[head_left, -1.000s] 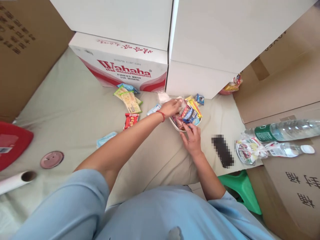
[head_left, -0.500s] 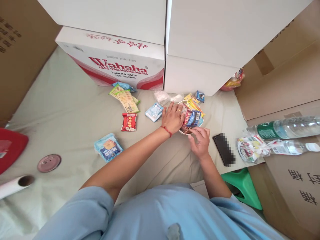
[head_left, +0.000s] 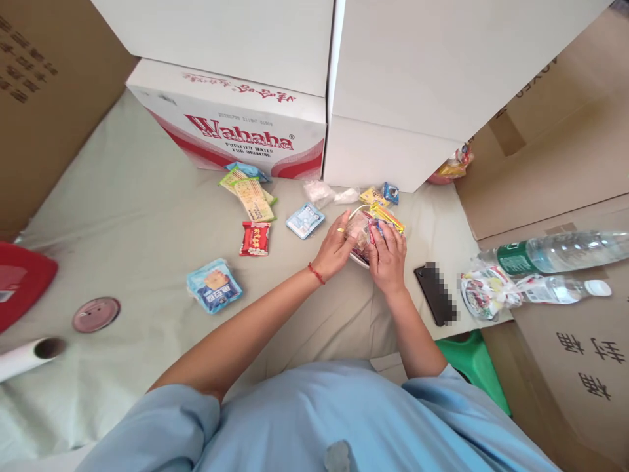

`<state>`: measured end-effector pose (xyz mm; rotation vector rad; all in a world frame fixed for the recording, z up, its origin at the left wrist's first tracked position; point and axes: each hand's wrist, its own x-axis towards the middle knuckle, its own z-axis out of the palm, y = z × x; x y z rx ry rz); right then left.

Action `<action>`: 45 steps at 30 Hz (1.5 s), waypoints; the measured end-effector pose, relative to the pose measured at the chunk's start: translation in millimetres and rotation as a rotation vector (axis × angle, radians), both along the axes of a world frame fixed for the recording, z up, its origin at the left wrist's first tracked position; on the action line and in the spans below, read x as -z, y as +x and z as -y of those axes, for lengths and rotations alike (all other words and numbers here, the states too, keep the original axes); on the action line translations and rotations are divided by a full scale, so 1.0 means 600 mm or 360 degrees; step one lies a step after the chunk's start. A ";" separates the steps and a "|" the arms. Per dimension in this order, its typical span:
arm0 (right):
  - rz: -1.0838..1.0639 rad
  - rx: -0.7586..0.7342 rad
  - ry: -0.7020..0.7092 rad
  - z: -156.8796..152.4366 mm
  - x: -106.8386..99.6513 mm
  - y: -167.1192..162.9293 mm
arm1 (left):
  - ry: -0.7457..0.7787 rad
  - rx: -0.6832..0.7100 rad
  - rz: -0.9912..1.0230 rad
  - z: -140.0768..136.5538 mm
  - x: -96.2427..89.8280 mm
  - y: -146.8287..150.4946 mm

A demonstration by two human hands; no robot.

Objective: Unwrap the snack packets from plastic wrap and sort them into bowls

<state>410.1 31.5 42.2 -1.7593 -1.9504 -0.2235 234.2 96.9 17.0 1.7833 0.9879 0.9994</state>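
Note:
A round bowl (head_left: 359, 260) with a pale rim holds several wrapped snacks, among them a yellow packet (head_left: 386, 216) and a clear-wrapped brownish one (head_left: 358, 226). Along the bowl's left side lies my left hand (head_left: 335, 249), fingers stretched toward the clear wrapper, gripping nothing that shows. My right hand (head_left: 389, 257) has its fingers bent over a red-and-blue snack packet (head_left: 374, 224) on top of the pile, covering most of it. Just behind the bowl are a small yellow packet (head_left: 373, 196) and a dark blue one (head_left: 391, 193).
Left of the bowl lie a pale blue packet (head_left: 305, 221), a red packet (head_left: 255, 238), green-edged packets (head_left: 254, 200) and a blue biscuit packet (head_left: 215, 286). A white carton (head_left: 236, 134) stands behind. To the right are a phone (head_left: 435, 294) and bottles (head_left: 555, 254).
My left hand has slid off the top of the packets to the bowl's left side. My right hand has moved up from the front rim onto the red-and-blue packet.

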 end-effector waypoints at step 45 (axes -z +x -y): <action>0.0235 0.1173 -0.0801 -0.047 -0.047 0.249 | 0.0339 -0.0080 -0.0596 0.149 0.041 -0.167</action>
